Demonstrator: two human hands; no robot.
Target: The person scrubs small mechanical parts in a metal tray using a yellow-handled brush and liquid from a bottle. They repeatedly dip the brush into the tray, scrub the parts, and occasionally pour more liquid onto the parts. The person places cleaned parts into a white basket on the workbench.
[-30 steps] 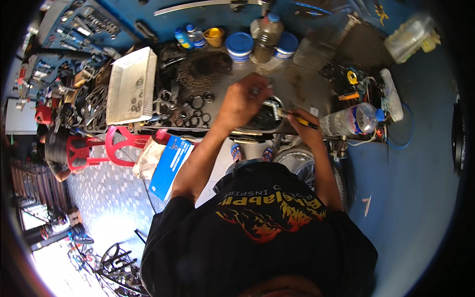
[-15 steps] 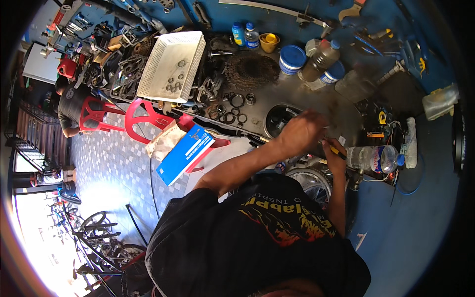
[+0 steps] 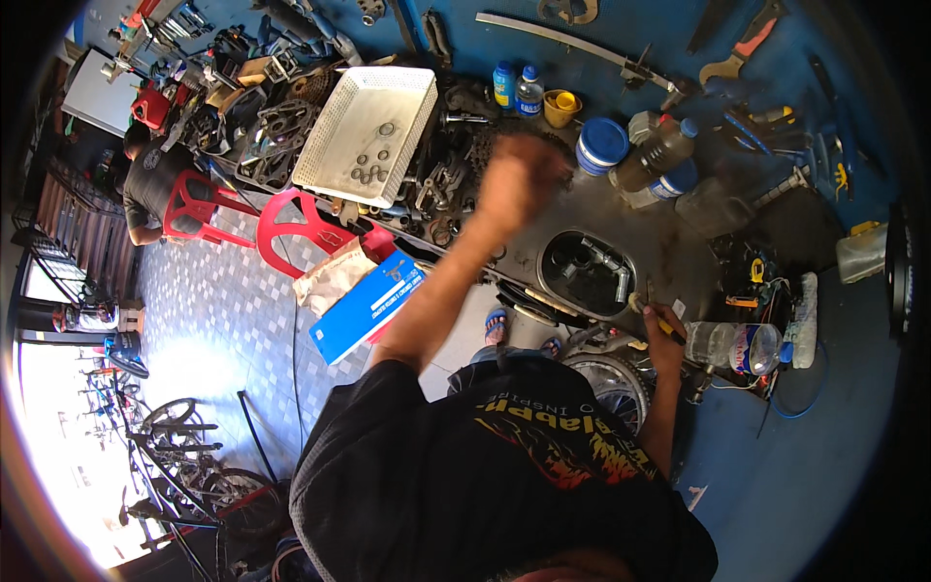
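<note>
My left hand is over the back of the workbench, smeared by motion. Its fingers are too blurred to tell whether they hold anything. Low on the right, my right hand is closed round a screwdriver-like tool with a black-and-yellow handle. A small pale, roundish piece shows beside that hand's fingers; how it is held is unclear. Left of the right hand, an oval dark tray sits at the bench's front edge with metal parts in it.
A white perforated basket with several rings stands on the bench among loose parts. Blue-lidded tubs and bottles line the back. A clear plastic bottle lies right of my right hand. A blue box rests by red chairs; a person sits beyond.
My left hand has moved away from my right hand, up and left across the bench, uncovering the oval tray. My right hand still grips the tool. The view has shifted slightly.
</note>
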